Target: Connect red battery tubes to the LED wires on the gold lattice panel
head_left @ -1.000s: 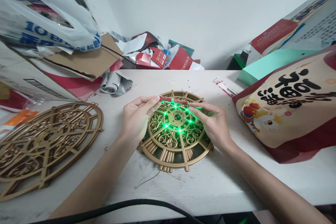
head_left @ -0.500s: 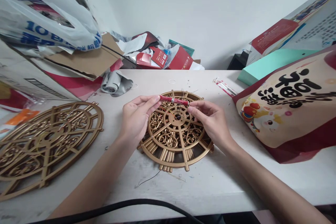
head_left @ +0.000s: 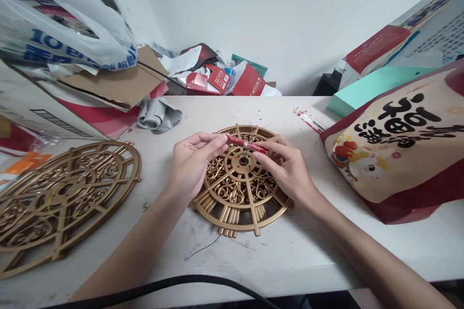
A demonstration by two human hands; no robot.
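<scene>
A slim red pen-like tube point(head_left: 245, 144) with a silver band at its middle and pale lettering is held level between my two hands. My left hand point(head_left: 192, 159) pinches its left end between thumb and fingers. The fingers of my right hand point(head_left: 288, 164) close on the right end and cover part of it. Just beneath lies a round gold openwork clock dial point(head_left: 248, 212), with scrollwork, spokes and a hub ring. Thin dark wire or thread shows near the hub, and a dark strand point(head_left: 205, 246) trails from the dial's front edge onto the white table point(head_left: 282, 260).
Another gold openwork dial point(head_left: 68, 203) lies at left. A grey plastic roll point(head_left: 155, 115), a cardboard box point(head_left: 47, 116) and a white plastic bag point(head_left: 72, 14) stand behind it. Right is a red-and-beige printed bag point(head_left: 402, 154). A black cable point(head_left: 188, 278) crosses the front.
The red tube has shifted slightly right and its right end tilts lower. My right hand's fingers have slid further along it, now covering more of that end. My left hand keeps its pinch.
</scene>
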